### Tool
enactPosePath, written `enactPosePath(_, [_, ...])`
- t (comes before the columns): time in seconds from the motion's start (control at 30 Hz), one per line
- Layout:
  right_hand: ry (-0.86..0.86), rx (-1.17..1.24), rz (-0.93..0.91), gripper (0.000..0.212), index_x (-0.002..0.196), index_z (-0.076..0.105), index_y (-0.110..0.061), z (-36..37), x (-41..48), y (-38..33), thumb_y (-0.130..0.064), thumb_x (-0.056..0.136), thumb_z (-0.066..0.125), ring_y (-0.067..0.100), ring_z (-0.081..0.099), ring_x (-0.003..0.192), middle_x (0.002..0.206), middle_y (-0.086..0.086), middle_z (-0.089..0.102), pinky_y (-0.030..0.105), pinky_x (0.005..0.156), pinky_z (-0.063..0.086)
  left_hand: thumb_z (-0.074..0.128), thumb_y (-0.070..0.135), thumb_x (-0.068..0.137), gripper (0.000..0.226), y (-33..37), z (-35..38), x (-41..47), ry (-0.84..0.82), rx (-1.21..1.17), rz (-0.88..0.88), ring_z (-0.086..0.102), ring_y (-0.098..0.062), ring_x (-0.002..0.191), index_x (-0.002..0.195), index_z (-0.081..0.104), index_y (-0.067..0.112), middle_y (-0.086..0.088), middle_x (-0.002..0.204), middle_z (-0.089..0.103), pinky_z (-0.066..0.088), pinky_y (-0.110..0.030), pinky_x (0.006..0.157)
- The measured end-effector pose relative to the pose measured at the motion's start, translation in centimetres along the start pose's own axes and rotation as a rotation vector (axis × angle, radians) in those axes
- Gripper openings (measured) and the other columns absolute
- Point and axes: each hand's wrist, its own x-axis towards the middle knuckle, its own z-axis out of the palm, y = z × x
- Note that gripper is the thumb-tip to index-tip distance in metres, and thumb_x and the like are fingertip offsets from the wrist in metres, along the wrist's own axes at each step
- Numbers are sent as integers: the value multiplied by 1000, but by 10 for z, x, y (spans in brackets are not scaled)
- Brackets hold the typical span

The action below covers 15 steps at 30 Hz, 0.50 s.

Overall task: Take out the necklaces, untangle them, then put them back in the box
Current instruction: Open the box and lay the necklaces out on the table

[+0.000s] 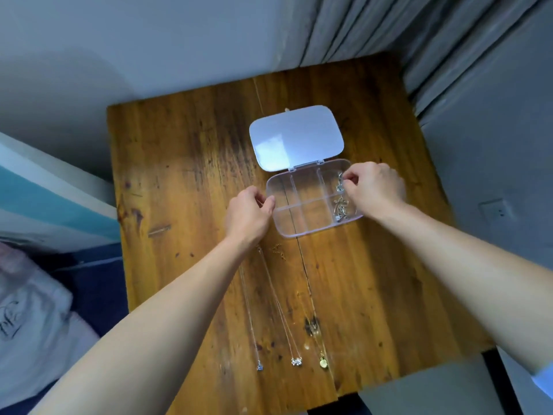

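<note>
A clear plastic box with several compartments lies open on the wooden table, its lid folded back. My left hand holds the box's left edge. My right hand pinches a silver necklace in the box's far right compartment. Another tangled silver chain lies in the near right compartment. Three necklaces lie stretched out on the table nearer me: one with a blue pendant, one with a silver pendant, one with a gold pendant.
A wall and grey curtains stand behind the table. A bed with printed fabric is at the left. A wall socket sits at the right. The box's left and middle compartments hold nothing.
</note>
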Motion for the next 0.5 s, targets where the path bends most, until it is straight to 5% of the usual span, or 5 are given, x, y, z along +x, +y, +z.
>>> enactPosePath(0.1, [-129, -179, -146, 18, 100, 71, -19, 5, 19, -9, -25, 91, 56, 30, 65, 85, 94, 9, 71, 33, 66, 48, 60, 34, 90, 27, 2, 6, 3, 25, -28, -74, 58, -31, 77, 77, 60, 11, -3, 72, 61, 47, -37, 68])
enactPosePath(0.27, [-193, -427, -257, 16, 94, 67, -15, 8, 37, -25, -10, 90, 52, 29, 62, 80, 89, 8, 68, 33, 59, 38, 58, 39, 92, 35, 1, 9, 2, 31, -67, -123, 57, -33, 73, 75, 59, 8, -5, 69, 61, 48, -40, 64])
enactPosePath(0.5, [-245, -430, -267, 16, 97, 65, -14, 7, 44, -29, -7, 90, 52, 27, 57, 72, 81, 8, 61, 32, 58, 41, 55, 45, 93, 39, -2, 13, -2, 20, -118, -156, 64, -32, 77, 81, 62, 9, -10, 78, 68, 56, -51, 72])
